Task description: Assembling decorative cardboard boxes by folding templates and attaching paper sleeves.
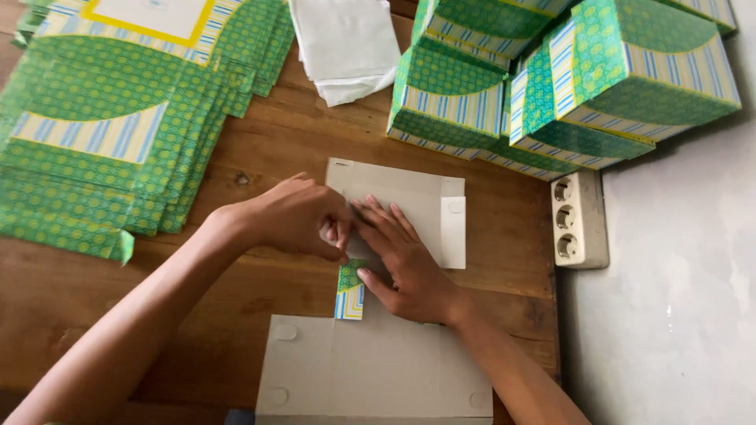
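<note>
We note the flat unfolded carton blank (pixel 398 228) lying grey side up at the middle of the wooden table (pixel 260 149), 1 green patterned flap (pixel 351 291) turned up at its centre. Right hand (pixel 405 260) lies flat and spread on the blank, thumb against the flap. Left hand (pixel 295 216) is curled, fingertips pinching the card edge. Stack of flat green blanks (pixel 102 134) at left; assembled green boxes (pixel 567 71) at upper right; power strip (pixel 579 220) with 3 sockets beside them.
</note>
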